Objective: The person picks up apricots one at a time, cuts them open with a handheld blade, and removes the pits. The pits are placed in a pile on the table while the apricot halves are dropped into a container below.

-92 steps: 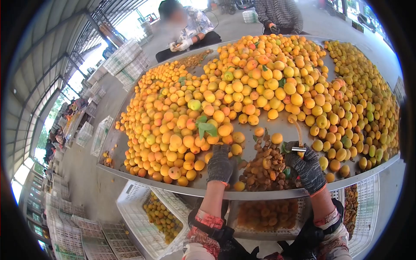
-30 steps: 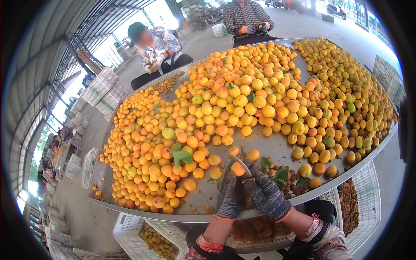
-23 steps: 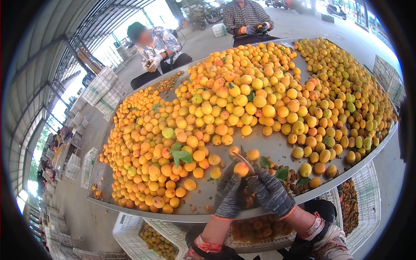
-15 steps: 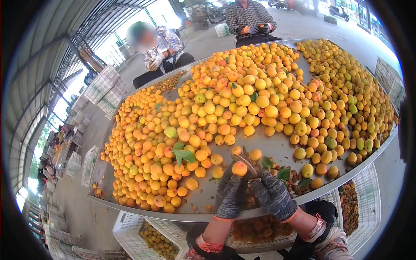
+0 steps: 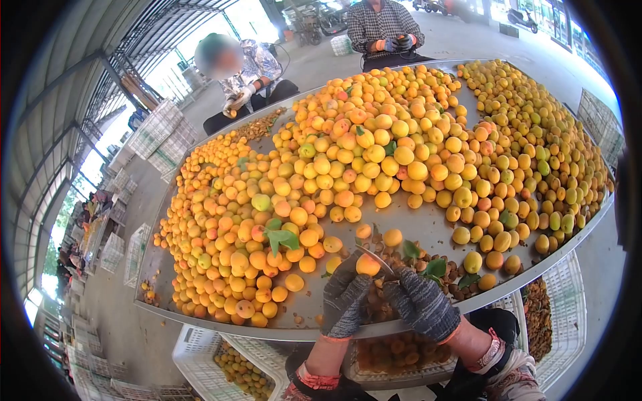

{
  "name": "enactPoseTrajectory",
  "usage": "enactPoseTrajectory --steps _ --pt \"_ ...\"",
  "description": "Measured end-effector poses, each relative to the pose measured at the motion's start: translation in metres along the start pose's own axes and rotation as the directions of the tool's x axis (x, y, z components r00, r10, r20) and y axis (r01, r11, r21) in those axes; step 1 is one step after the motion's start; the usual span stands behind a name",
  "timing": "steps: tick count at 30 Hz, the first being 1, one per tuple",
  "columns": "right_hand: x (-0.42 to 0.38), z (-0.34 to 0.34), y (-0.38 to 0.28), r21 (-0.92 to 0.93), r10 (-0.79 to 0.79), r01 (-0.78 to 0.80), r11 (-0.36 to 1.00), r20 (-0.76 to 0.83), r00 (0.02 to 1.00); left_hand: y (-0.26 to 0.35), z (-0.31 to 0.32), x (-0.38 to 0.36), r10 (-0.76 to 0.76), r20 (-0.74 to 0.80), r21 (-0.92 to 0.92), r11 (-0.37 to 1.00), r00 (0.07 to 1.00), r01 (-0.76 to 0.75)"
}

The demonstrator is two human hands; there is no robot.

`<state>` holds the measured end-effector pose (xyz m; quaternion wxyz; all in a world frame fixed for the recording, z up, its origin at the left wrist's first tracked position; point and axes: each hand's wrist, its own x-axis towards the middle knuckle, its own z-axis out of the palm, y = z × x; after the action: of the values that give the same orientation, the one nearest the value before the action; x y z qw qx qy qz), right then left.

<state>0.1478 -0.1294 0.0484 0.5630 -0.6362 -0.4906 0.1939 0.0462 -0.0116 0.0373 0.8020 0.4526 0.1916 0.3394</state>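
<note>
In the head view my left hand (image 5: 346,297), in a grey knit glove, is closed round an orange apricot (image 5: 367,265) over the near edge of the metal table (image 5: 428,224). My right hand (image 5: 424,302), gloved alike, grips a small knife with a thin blade (image 5: 378,257); its handle is hidden in the fingers. The blade reaches left across the upper right side of the apricot. Beyond the hands, loose apricots (image 5: 392,238) lie on the metal. Brown pits (image 5: 457,274) and green leaves (image 5: 436,267) lie beside my right hand.
A large heap of apricots (image 5: 334,167) covers much of the table. White crates (image 5: 565,304) stand under the near edge, one holding greenish fruit (image 5: 242,369). Two people sit across the table, one in a checked shirt (image 5: 384,30), one in a patterned top (image 5: 259,63). Stacked crates (image 5: 160,134) stand left.
My left hand has shifted slightly left, and the blade now lies across the apricot's upper right side. The person at the far left has lowered their hands, with an orange fruit showing in them.
</note>
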Motion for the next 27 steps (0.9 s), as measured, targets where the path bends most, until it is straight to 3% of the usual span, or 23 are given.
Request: enactPoseTrajectory --steps 2,3,5,8,9,11,12,14,20,24,26,27 --pt "-0.001 -0.005 0.010 -0.361 -0.271 0.292 0.886 0.108 0.956 -0.002 -0.007 0.001 0.106 0.107 0.259 0.957 0.989 -0.130" --pt "-0.001 -0.007 0.009 -0.362 -0.270 0.290 0.886 0.107 0.957 -0.002 -0.006 0.000 0.104 0.107 0.258 0.958 0.989 -0.129" --pt "-0.001 -0.009 0.005 -0.248 -0.080 0.105 0.963 0.111 0.991 0.002 -0.001 -0.001 0.087 0.089 0.284 0.953 0.992 -0.109" --pt "0.002 -0.014 -0.004 -0.321 -0.029 0.095 0.942 0.207 0.978 0.003 -0.007 -0.001 0.030 0.121 0.307 0.950 0.992 -0.066" --pt "0.003 -0.013 -0.004 -0.321 -0.029 0.096 0.942 0.208 0.978 0.004 -0.005 -0.002 0.030 0.120 0.306 0.950 0.992 -0.066" --pt "0.005 -0.009 -0.001 -0.235 -0.239 0.245 0.940 0.056 0.969 0.007 0.003 -0.005 -0.049 0.035 0.397 0.917 0.998 0.031" --pt "0.006 -0.005 -0.001 -0.235 -0.238 0.245 0.941 0.057 0.970 0.003 0.005 -0.006 -0.049 0.035 0.397 0.917 0.998 0.032" --pt "0.006 0.004 0.000 -0.069 -0.001 0.004 0.998 0.037 0.999 -0.005 0.009 -0.006 0.041 -0.050 0.281 0.959 0.998 -0.025" --pt "-0.001 0.010 -0.004 -0.220 0.010 -0.002 0.976 0.038 0.999 -0.005 0.000 -0.006 -0.076 -0.063 0.261 0.961 0.995 0.090" --pt "0.000 0.009 -0.010 -0.230 0.083 -0.063 0.971 0.078 0.993 -0.007 -0.004 -0.008 -0.069 -0.021 0.210 0.975 0.997 0.072" --pt "-0.004 0.013 -0.001 -0.281 -0.030 0.037 0.959 0.029 0.999 -0.009 -0.006 -0.009 0.091 0.026 0.561 0.823 0.996 -0.090" --pt "-0.004 0.012 -0.001 -0.281 -0.031 0.037 0.959 0.028 0.999 -0.009 -0.005 -0.009 0.091 0.028 0.561 0.823 0.995 -0.091"
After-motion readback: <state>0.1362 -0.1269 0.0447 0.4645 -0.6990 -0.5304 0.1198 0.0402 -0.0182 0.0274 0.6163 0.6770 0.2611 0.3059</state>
